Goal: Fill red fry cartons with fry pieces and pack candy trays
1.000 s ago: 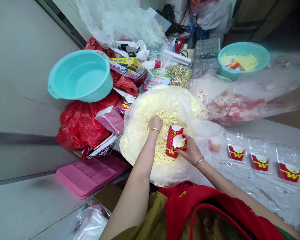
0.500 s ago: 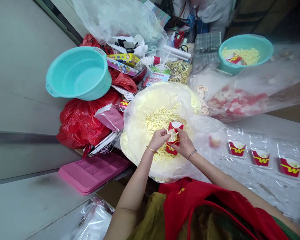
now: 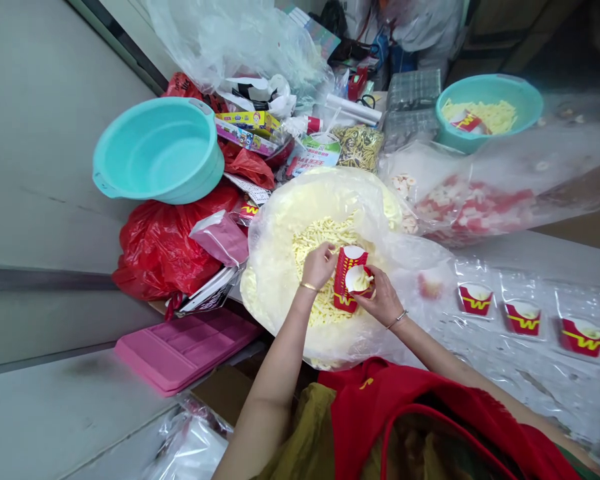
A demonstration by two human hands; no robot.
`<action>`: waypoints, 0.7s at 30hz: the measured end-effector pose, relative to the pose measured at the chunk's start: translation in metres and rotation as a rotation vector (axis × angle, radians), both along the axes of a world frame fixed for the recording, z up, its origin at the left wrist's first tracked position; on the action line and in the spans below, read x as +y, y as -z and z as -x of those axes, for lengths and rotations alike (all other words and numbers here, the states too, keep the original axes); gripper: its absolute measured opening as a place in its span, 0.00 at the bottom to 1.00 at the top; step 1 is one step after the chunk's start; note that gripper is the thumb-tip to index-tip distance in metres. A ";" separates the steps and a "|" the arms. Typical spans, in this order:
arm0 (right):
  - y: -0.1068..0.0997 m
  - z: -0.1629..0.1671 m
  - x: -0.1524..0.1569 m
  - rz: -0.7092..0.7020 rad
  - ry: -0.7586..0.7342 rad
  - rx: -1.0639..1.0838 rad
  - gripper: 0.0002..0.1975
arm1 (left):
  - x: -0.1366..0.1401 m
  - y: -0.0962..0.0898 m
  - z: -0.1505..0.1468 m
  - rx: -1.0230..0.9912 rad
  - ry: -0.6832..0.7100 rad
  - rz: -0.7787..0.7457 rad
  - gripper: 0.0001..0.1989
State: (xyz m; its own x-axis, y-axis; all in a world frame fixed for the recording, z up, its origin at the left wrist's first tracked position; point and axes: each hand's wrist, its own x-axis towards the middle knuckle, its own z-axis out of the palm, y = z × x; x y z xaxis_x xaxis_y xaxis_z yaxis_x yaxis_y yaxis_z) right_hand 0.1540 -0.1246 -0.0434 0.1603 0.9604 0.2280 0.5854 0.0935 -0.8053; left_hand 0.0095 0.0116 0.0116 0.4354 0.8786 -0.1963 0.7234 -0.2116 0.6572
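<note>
Gripping a small red paper carton (image 3: 359, 283) by its right side, the person's right hand (image 3: 384, 298) keeps thumb and fingers closed on the curved card. The carton's round white mouth tips upward, with a few pale sticks inside. It sits over a flat red stack of cartons (image 3: 344, 297), zigzag-edged and printed yellow, resting on a heap of stubby, cream-coloured sticks (image 3: 325, 230). The person's left hand (image 3: 319, 265) hovers beside the stack's left edge, fingers curled inward; I cannot tell whether they pinch anything. Around the heap, a big cloudy plastic bag (image 3: 275, 217) spreads wide, wrinkled and soft, toward the near edge of the table (image 3: 570, 257). To its right, red-and-yellow cartons in stiff, glossy clear packs (image 3: 475, 299) form a row reaching the right side. Toward the far right corner stands a smooth turquoise basin (image 3: 453, 137) of pale sticks. At the left edge, another round turquoise basin (image 3: 160, 150) sits above a crinkled, shiny red plastic bag (image 3: 165, 247). Below that, a rigid pink tray (image 3: 185, 350) with rounded corners and shallow rectangular recesses lies aslant.
</note>
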 end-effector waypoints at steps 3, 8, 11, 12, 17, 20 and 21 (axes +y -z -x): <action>-0.002 -0.003 0.000 0.018 -0.006 0.005 0.35 | 0.030 0.019 -0.006 0.266 -0.038 -0.162 0.16; -0.003 -0.009 -0.002 0.053 -0.002 0.004 0.34 | 0.042 0.043 -0.012 0.268 -0.035 -0.200 0.06; -0.002 -0.013 -0.004 0.066 0.003 0.008 0.34 | 0.038 0.043 -0.001 0.018 -0.150 -0.133 0.02; -0.002 -0.013 -0.004 0.067 0.003 0.009 0.34 | 0.037 0.040 0.005 -0.088 -0.211 -0.065 0.02; 0.000 -0.006 0.002 0.081 0.004 0.004 0.36 | 0.016 0.013 0.022 -0.571 -0.392 0.393 0.08; -0.003 0.004 0.008 0.071 0.000 -0.008 0.36 | -0.011 -0.005 0.017 -0.656 -0.329 0.430 0.09; -0.005 0.007 0.009 0.062 -0.004 -0.011 0.37 | -0.021 -0.010 0.014 -0.619 -0.293 0.379 0.08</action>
